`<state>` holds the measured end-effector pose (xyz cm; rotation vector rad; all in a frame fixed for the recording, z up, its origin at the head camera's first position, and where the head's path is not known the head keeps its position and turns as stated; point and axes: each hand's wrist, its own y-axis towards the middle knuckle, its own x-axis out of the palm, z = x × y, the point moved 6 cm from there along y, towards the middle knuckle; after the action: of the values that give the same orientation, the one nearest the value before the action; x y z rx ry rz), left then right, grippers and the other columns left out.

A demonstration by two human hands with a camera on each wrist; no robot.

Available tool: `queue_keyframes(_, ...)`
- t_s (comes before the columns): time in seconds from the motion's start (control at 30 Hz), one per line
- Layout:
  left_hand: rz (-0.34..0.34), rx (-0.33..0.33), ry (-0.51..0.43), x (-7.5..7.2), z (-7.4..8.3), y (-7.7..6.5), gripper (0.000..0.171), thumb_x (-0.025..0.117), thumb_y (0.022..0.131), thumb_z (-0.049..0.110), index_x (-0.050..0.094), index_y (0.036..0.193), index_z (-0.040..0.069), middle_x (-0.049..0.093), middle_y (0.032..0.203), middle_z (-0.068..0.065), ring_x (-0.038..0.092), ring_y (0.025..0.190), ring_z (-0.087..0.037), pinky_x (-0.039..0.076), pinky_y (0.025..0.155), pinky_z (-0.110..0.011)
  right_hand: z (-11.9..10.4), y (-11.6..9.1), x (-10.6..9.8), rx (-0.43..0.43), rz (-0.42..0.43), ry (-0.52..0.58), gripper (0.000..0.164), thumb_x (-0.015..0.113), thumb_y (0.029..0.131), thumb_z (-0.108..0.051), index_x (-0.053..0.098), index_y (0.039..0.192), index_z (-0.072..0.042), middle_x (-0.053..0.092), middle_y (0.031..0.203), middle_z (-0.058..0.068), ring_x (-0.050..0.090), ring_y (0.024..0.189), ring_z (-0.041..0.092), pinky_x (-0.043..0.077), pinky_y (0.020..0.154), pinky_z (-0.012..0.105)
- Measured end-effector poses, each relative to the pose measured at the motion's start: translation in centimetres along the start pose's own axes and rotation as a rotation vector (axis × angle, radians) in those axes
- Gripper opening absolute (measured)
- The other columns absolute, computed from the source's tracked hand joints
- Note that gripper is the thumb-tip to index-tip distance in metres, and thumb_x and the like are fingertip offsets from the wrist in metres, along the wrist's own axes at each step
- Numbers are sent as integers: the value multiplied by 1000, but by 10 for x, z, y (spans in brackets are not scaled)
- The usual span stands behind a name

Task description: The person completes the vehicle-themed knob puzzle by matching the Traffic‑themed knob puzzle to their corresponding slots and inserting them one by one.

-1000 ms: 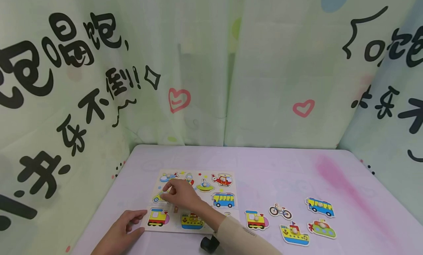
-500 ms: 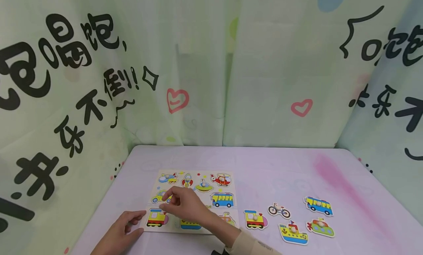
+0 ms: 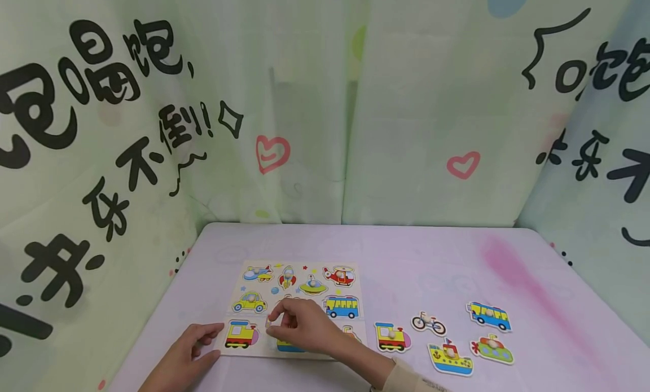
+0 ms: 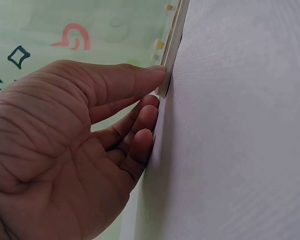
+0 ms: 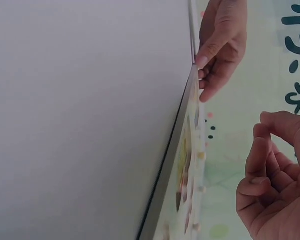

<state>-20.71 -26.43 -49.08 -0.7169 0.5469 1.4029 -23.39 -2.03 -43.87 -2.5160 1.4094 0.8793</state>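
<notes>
A wooden peg puzzle board [image 3: 284, 352] lies on the table, filled in its upper part with knobbed vehicle pieces, including a yellow car [image 3: 250, 303]. My left hand [image 3: 185, 355] touches the board's near left corner with thumb and index finger; the left wrist view shows the thumb [image 4: 135, 80] at the board's edge. Above the board's lower middle hovers my right hand [image 3: 299, 324], thumb and index fingertips close together. Nothing shows between them in the right wrist view, where the right hand [image 5: 280, 175] hangs loosely curled. It covers part of the ship picture.
Loose pieces lie right of the board: a train [image 3: 392, 338], a bicycle [image 3: 429, 324], a ship [image 3: 450, 359], a bus [image 3: 489, 317] and a submarine [image 3: 492, 349]. A printed curtain [image 3: 406, 98] stands behind the table [image 3: 426, 256].
My right hand has moved from over the yellow car to the right and nearer me, uncovering the car and rocket. The left hand stays at the board's corner.
</notes>
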Motion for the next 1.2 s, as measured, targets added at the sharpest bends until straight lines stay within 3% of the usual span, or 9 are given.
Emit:
queue_keyframes(0.47,0,29,-12,0,0,0,50,79,88,11,63,136,8,59,118,1,51,101,-14,47,80,-24,19,-38,-27,58,33,-51,18,78,92,-27,71,101,-12,56,71,-12,48,62,-1,40,58,17)
queue_keyframes(0.93,-3,21,-8,0,0,-1,51,79,89,12,62,136,10,59,120,1,51,103,-14,47,82,-24,33,-79,-58,40,79,10,20,78,92,-24,69,101,-7,61,72,-10,50,59,-2,43,55,19)
queue_keyframes(1.2,-2,32,7,-1,0,-2,50,79,89,13,62,136,10,58,118,1,51,103,-15,47,82,-23,43,-106,-73,108,80,-26,20,77,93,-26,69,102,-10,58,73,-11,50,62,-1,44,57,19)
